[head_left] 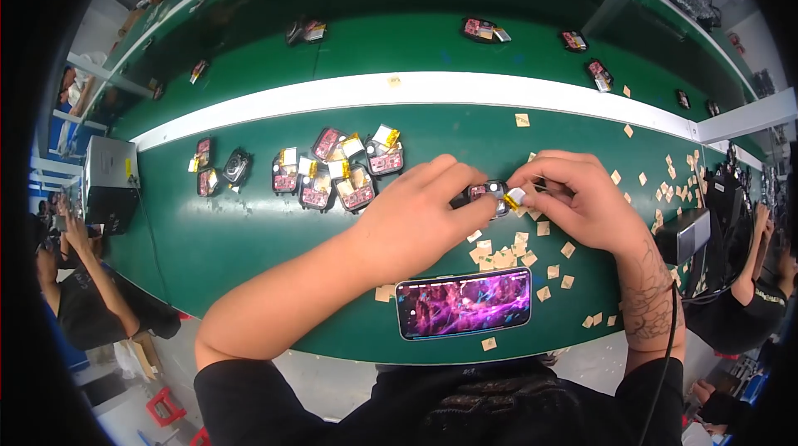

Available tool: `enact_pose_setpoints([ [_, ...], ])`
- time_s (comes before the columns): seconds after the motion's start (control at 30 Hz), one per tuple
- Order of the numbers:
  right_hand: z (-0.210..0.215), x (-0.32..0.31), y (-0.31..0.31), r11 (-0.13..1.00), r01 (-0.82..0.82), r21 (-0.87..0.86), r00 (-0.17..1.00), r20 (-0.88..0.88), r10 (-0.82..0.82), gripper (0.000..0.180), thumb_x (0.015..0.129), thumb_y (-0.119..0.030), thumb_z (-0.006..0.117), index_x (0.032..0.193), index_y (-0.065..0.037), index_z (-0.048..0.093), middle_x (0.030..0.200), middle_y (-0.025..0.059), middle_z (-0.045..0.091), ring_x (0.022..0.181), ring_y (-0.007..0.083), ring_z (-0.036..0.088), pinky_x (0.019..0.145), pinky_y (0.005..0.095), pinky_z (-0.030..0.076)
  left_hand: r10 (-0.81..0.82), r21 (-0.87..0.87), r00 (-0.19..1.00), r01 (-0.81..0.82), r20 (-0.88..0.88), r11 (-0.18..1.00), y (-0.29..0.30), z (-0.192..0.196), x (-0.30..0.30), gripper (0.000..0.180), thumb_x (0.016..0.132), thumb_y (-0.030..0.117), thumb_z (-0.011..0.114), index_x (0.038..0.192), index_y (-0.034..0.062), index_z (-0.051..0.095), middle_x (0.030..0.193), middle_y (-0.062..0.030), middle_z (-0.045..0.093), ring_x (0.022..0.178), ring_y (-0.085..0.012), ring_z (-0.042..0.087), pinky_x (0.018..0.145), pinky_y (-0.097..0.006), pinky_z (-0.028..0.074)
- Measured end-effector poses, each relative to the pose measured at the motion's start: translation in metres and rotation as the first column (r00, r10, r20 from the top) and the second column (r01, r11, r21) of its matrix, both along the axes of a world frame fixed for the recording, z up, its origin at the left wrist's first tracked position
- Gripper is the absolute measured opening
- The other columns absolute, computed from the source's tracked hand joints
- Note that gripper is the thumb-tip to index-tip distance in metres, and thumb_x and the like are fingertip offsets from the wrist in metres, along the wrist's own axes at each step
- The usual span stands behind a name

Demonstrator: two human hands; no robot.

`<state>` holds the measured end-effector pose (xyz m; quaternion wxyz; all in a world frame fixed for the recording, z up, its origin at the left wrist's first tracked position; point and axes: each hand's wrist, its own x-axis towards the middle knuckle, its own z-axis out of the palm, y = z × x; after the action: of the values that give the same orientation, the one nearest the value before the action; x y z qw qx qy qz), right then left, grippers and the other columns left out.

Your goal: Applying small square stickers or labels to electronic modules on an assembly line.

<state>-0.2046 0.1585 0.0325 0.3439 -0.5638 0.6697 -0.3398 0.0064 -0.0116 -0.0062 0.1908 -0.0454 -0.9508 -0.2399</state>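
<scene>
My left hand (428, 211) is closed around a small black device housing (477, 192), which lies open with its circuit board showing. My right hand (575, 197) pinches a small silver battery (516, 195) with yellow tape, at the right side of that housing. The battery sits apart from the recess or only partly over it; the fingers hide which. Just left of my left hand lies a group of similar open housings with red boards and batteries (357, 192). Small beige paper squares (504, 258) are scattered below and right of my hands.
A phone (464, 305) playing a colourful picture lies near the table's front edge. More housings (205, 181) rest at the left, and others (480, 29) on the green belt behind the white rail (399, 92). Dark boxes stand at both sides (684, 236). Other people work around.
</scene>
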Motion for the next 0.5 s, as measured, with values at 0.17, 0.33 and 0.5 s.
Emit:
enact_pose_setpoints([
  [0.17, -0.005, 0.008, 0.004, 0.995, -0.014, -0.096, 0.99, -0.139, 0.001, 0.022, 0.096, 0.001, 0.074, 0.118, -0.002, 0.073, 0.097, 0.0111, 0.07, 0.084, 0.0249, 0.072, 0.073, 0.0348, 0.057, 0.002, -0.092, 1.0, -0.005, -0.028, 0.996, 0.002, 0.0, 0.003, 0.029, 0.085, 0.021, 0.087, 0.111, 0.0125, 0.077, 0.121, -0.0084, 0.07, 0.098, -0.0265, 0.068, 0.078, -0.037, 0.06],
  [0.33, 0.001, 0.028, 0.004, 0.991, -0.007, -0.132, 0.945, -0.325, -0.037, 0.024, 0.096, 0.0, 0.074, 0.119, -0.002, 0.072, 0.102, 0.0137, 0.072, 0.087, 0.0342, 0.074, 0.075, 0.0409, 0.059, 0.004, -0.195, 0.999, -0.011, -0.037, 0.981, 0.002, -0.002, 0.005, 0.029, 0.085, 0.023, 0.085, 0.11, 0.0104, 0.076, 0.121, -0.0096, 0.07, 0.097, -0.0268, 0.068, 0.077, -0.038, 0.059],
  [0.5, -0.006, 0.035, 0.002, 0.988, 0.004, -0.156, 0.917, -0.393, -0.065, 0.023, 0.095, -0.007, 0.075, 0.117, -0.007, 0.071, 0.104, 0.0113, 0.07, 0.086, 0.0399, 0.073, 0.073, 0.048, 0.059, 0.004, -0.22, 0.999, -0.011, -0.035, 0.975, 0.004, 0.004, 0.002, 0.028, 0.086, 0.022, 0.085, 0.109, 0.0099, 0.075, 0.121, -0.0095, 0.07, 0.097, -0.027, 0.068, 0.079, -0.039, 0.059],
])
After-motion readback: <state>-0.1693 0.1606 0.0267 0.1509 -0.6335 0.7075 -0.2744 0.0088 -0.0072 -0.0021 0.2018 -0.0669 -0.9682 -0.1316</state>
